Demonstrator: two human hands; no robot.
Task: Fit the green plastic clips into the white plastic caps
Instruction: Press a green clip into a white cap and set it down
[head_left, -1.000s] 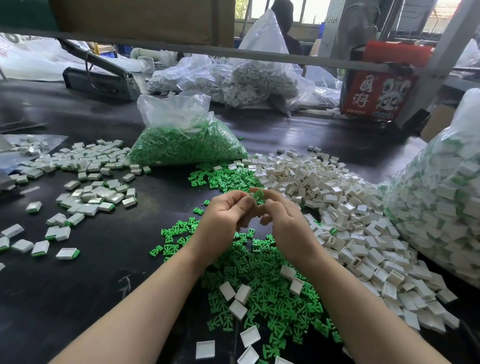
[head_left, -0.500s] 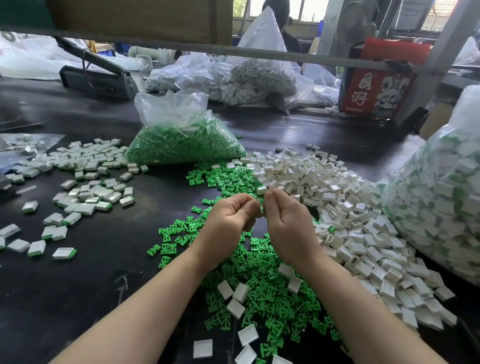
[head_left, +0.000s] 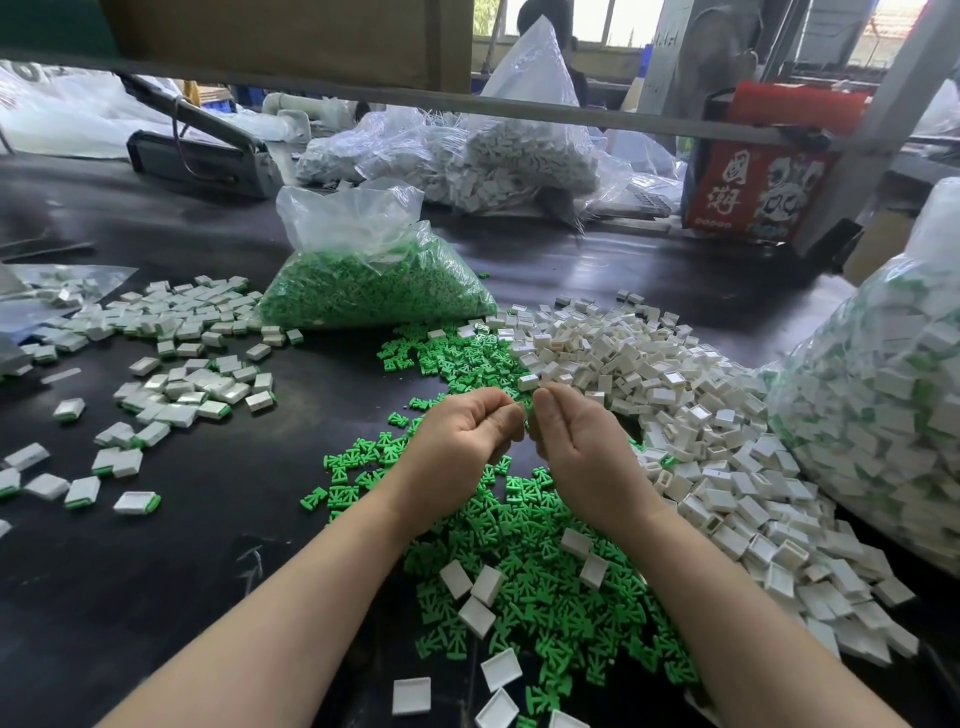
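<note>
Between the left hand (head_left: 457, 436) and right hand (head_left: 582, 441), both pinching a mostly hidden green clip (head_left: 529, 410), light stiff plastic probably wants an edge grip.

On your desk (head_left: 156, 597), loose clips (head_left: 545, 571) lie near centre, the caps (head_left: 701, 415) heap to their right, fitted pieces (head_left: 182, 364) left, the clip bag (head_left: 374, 291) far behind.

Bright daylight from windows (head_left: 597, 23) at top, slightly blown out. Sheen on dark table (head_left: 156, 545). Wide-angle bending at edges. Foreground sharp, soft shadows.
</note>
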